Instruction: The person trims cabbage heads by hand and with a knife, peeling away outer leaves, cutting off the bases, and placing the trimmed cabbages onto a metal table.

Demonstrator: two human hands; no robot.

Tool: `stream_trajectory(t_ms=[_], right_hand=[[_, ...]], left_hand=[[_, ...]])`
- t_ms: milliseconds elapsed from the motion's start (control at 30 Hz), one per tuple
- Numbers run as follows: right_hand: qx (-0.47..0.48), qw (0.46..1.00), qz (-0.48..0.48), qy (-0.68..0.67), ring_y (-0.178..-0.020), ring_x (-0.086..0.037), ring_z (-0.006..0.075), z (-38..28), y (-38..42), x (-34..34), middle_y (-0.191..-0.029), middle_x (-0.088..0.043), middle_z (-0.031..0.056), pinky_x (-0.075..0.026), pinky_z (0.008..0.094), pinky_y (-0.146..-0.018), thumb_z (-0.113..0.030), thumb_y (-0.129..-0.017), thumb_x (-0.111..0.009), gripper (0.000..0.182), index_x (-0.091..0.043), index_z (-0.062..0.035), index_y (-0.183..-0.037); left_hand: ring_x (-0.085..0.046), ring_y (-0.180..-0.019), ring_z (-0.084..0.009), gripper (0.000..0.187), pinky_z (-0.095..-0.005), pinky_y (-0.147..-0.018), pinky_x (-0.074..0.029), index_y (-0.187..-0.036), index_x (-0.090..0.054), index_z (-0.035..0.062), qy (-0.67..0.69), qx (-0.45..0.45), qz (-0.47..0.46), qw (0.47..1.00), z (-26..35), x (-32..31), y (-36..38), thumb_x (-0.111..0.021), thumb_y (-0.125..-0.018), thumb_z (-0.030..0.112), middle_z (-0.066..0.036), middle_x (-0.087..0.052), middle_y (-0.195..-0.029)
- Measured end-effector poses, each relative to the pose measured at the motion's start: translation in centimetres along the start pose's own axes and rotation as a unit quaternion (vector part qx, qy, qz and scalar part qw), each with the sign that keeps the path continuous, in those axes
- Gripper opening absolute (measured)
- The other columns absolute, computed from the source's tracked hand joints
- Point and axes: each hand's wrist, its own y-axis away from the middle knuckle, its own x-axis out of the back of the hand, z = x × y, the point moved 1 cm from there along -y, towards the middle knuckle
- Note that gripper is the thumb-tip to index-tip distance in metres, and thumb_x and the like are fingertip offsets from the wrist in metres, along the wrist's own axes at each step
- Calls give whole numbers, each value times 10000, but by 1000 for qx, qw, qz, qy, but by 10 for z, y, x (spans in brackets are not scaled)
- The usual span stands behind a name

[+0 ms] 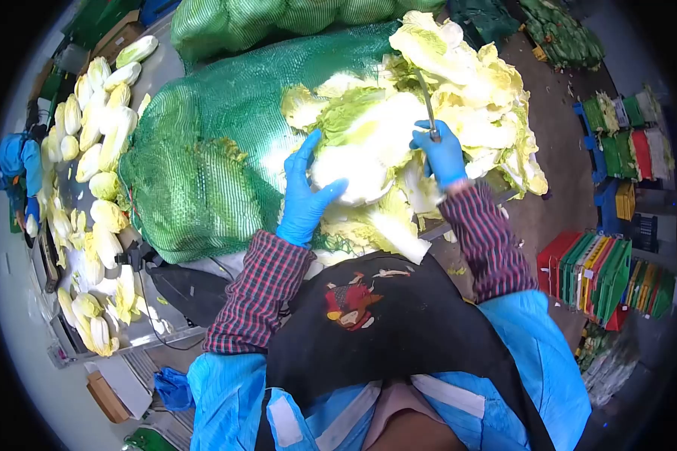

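A large napa cabbage lies in front of me, its white base turned toward my body. My left hand, in a blue glove, is at the left side of that base with fingers and thumb spread apart. In my right hand, also gloved in blue, the fingers are wrapped round a knife. Its blade points away from me and overlaps the loose leaves. Pale cabbage leaves are heaped to the right, with more beneath and in front of the cabbage. Left of my left hand, a green mesh sack bulges with cabbages.
Many trimmed cabbages cover a table on the left, where another person in blue stands. A second filled mesh sack lies beyond the first. Stacked coloured crates stand at the right, and a cable hangs at the left.
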Motion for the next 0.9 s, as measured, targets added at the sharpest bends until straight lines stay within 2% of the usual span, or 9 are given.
stream_trajectory(t_ms=[100,133,333,367,467,533,633,700,900], right_hand=[[195,969,-150,23,-894,-592,100,2,54,-39,-1060,-631,43,-490,213,-716,-117,-762,-765,565,-528,-65,-1273],[145,955,-183,-186,-934,-584,105,15,62,-58,-1110,-623,36,-488,209,-686,-123,-746,-788,586,-536,-78,-1274],[28,966,-211,-150,-836,-551,46,-2,76,-47,-1137,-608,17,-428,170,-527,-134,-765,-775,563,-541,-92,-1275],[34,963,-206,-168,-810,-541,36,-2,77,-48,-1133,-610,14,-412,165,-503,-134,-766,-772,560,-541,-95,-1275],[38,956,-210,-201,-783,-532,36,6,77,-44,-1137,-607,8,-409,163,-504,-132,-767,-767,560,-541,-100,-1279],[35,958,-221,-178,-755,-529,36,6,74,-39,-1118,-614,13,-410,164,-504,-140,-780,-755,540,-545,-99,-1276],[34,961,-231,-147,-698,-523,41,2,66,-32,-1070,-629,27,-410,169,-501,-172,-810,-724,491,-555,-97,-1265],[31,961,-240,-137,-670,-521,45,4,67,-32,-1040,-637,35,-410,173,-499,-196,-827,-706,465,-561,-96,-1258],[150,975,-148,-67,-604,-487,37,5,65,-52,-781,-548,-14,-427,187,-519,-200,-872,-636,346,-587,-67,-1187]], left_hand=[[-426,-1198,-266,684,-389,-1052,-337,-1312,-502,84,-92,-103,-14,990,11,-1,-3,-774,-712,265,-143,-436,-1281],[-426,-1198,-266,684,-389,-1052,-337,-1312,-502,84,-92,-102,-19,990,13,-2,-5,-774,-712,265,-143,-436,-1281],[-564,-985,-202,265,-335,-905,-437,-1074,-570,46,56,-58,10,997,-4,-2,-5,-664,-845,141,-80,-592,-1024],[-585,-886,-197,186,-351,-821,-475,-1034,-570,47,94,67,56,992,-5,4,-1,-633,-870,109,-54,-606,-942],[-603,-789,-230,240,-397,-744,-495,-1034,-560,39,-66,-68,155,983,-86,45,-6,-666,-840,132,-62,-612,-870],[-597,-895,-285,392,-426,-825,-475,-1130,-555,42,-338,24,-47,940,-121,63,0,-709,-791,165,-106,-612,-973],[-547,-1056,-336,586,-442,-932,-428,-1247,-533,54,-333,-193,77,920,11,32,9,-762,-739,233,-142,-578,-1148],[-513,-1117,-336,648,-439,-969,-404,-1281,-517,58,-280,-215,-3,935,53,7,10,-780,-725,263,-140,-547,-1218],[-504,-1151,-333,783,-435,-993,-393,-1298,-507,50,-208,-226,-126,943,31,-8,-2,-830,-657,363,-142,-543,-1255]])
